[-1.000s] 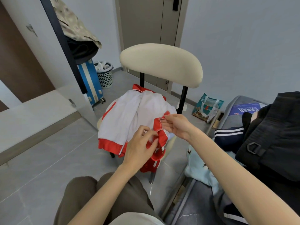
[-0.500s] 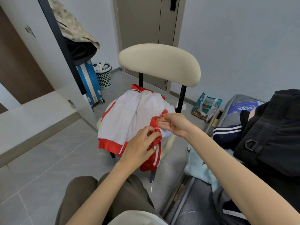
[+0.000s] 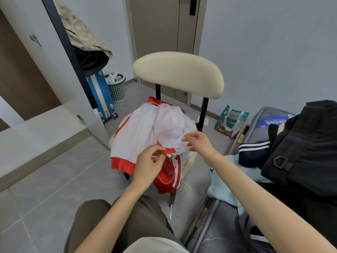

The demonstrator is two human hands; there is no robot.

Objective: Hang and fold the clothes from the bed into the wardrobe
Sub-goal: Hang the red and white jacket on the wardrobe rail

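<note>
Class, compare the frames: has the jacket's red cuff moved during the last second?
Yes. The red cuff has dropped away from the chair backrest, toward the person; the left hand pinches it.

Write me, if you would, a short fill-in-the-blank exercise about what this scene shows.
1. The white and red jacket lies on the seat of a cream ____.
2. The left hand pinches a ____ edge of the jacket.
3. The right hand pinches the jacket's ____ fabric.
4. The suitcase beside the waste basket is mainly ____.

Missing words: chair; red; white; blue.
</note>
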